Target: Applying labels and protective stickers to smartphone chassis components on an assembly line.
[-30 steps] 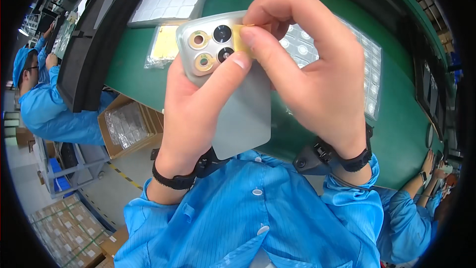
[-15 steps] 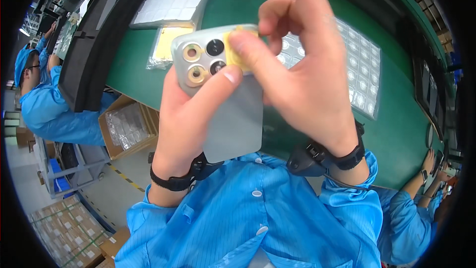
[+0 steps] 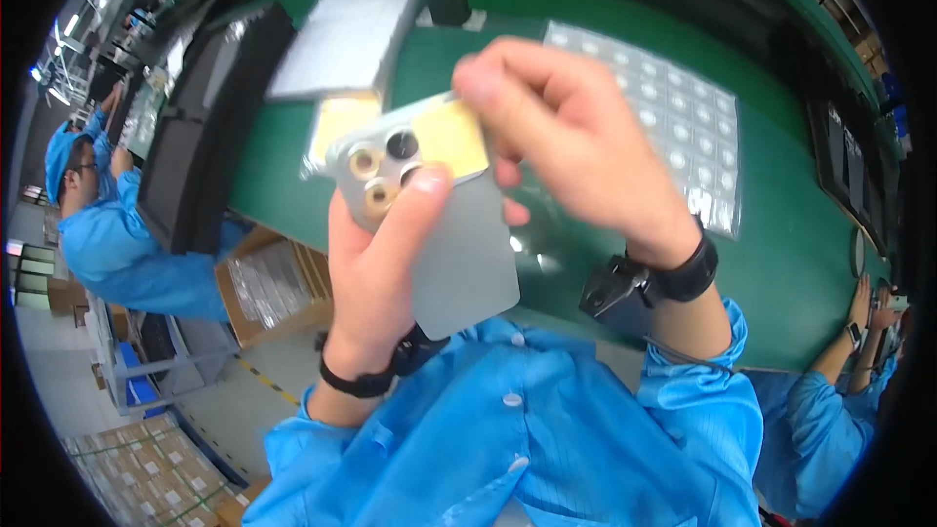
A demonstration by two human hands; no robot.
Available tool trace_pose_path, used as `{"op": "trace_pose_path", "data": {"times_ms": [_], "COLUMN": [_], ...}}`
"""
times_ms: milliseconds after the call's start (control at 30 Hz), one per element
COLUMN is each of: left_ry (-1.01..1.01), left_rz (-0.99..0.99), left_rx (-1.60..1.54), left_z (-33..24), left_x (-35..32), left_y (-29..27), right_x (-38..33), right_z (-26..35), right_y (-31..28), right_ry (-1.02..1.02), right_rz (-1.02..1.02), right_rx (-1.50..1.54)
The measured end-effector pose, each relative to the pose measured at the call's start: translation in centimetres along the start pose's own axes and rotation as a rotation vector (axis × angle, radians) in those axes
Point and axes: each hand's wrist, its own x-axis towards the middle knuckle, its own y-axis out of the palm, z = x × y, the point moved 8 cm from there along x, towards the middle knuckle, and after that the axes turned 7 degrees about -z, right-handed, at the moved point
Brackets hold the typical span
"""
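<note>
My left hand (image 3: 376, 283) grips a silver-grey phone back housing (image 3: 464, 254) upright in front of my chest, with the thumb lying beside its three camera rings (image 3: 376, 176). A small yellow film (image 3: 449, 137) sits on the camera block to the right of the rings. The fingers of my right hand (image 3: 576, 146) pinch this film at its upper right edge. That hand is blurred and covers the housing's right side.
On the green bench (image 3: 781, 234) lie a clear tray of small round parts (image 3: 673, 107), a yellow sheet (image 3: 337, 122), a pale tray stack (image 3: 351, 29) and black trays (image 3: 205, 127). A cardboard box (image 3: 268, 288) stands below. Co-workers in blue sit left (image 3: 107, 244) and right (image 3: 830, 410).
My right hand has risen from pressing on the camera block to holding the yellow film by its edge. The housing has tilted slightly and stays in my left hand.
</note>
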Motion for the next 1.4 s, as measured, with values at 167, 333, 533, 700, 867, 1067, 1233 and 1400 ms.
{"op": "trace_pose_path", "data": {"times_ms": [167,333,533,700,867,1067,1233,1400], "left_ry": [0.208,0.101,0.124,0.103,0.174,0.242,0.205,-0.099], "left_rz": [-0.156,-0.005,-0.061,-0.035,-0.234,-0.336,-0.305,-0.037], "left_rx": [0.095,0.068,0.006,-0.120,0.122,0.102,0.132,0.074], "left_z": [-0.3,-0.9,-0.7,-2.0,-3.5,-3.3,-2.2,-0.1], "left_x": [0.2,-0.6,-0.9,-2.5,-6.0,-8.8,-8.7,-7.5], "left_y": [-1.3,1.1,-0.5,-0.7,-2.0,-3.6,-6.5,-8.8], "right_x": [-0.9,-1.6,-1.8,-2.9,-5.0,-5.8,-5.1,-4.1], "right_z": [2.0,1.3,2.3,3.1,4.3,3.5,1.7,-0.3], "right_y": [0.6,0.3,1.1,3.1,5.2,7.6,9.4,9.2], "right_ry": [-0.431,-0.056,-0.186,-0.424,-0.514,-0.607,-0.668,-0.398], "right_rz": [-0.062,-0.053,-0.026,0.113,-0.012,0.028,0.103,0.248], "right_rx": [-0.314,0.062,-0.038,-0.061,-0.231,-0.343,-0.468,-0.438]}}
